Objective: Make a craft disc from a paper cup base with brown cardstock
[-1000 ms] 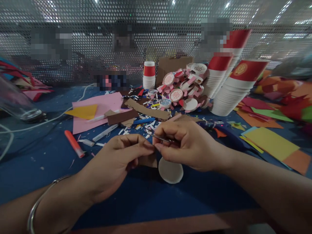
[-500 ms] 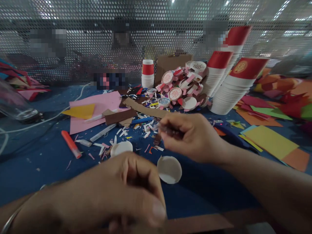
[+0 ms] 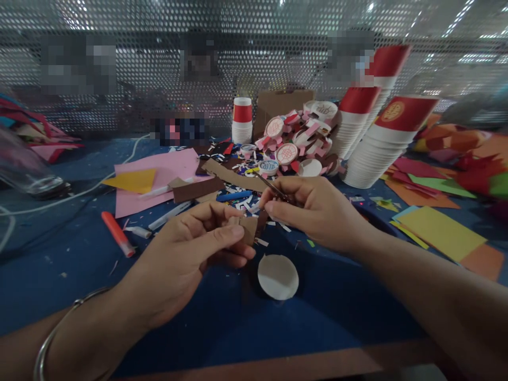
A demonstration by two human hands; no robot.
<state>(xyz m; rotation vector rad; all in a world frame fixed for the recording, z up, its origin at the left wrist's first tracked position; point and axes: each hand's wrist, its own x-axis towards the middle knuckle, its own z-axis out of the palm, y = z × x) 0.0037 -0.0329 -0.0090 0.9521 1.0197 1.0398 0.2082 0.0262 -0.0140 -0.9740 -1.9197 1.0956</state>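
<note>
- Now that the left hand (image 3: 194, 246) is up from its low spot and back near the far left edge of the white disc (image 3: 278, 283), the two hands face each other again; I take it the close handwork is resuming.
- Its fingers (image 3: 238, 257) close in a pinch on a tan cardboard piece (image 3: 249, 229), just beyond the disc's left edge.
- The right hand (image 3: 317, 211), beyond the disc, curls snugly round a slim, dark, pointed tool (image 3: 272, 186); whether it also grips the dark brown strip (image 3: 261, 225) beneath, I can't tell.
- The disc looks pale and smooth, with a thin rim.
- Well beyond it, printed rounds (image 3: 286, 154) heap up; beyond and right of it lean ribbed paper cups (image 3: 381, 148).
</note>
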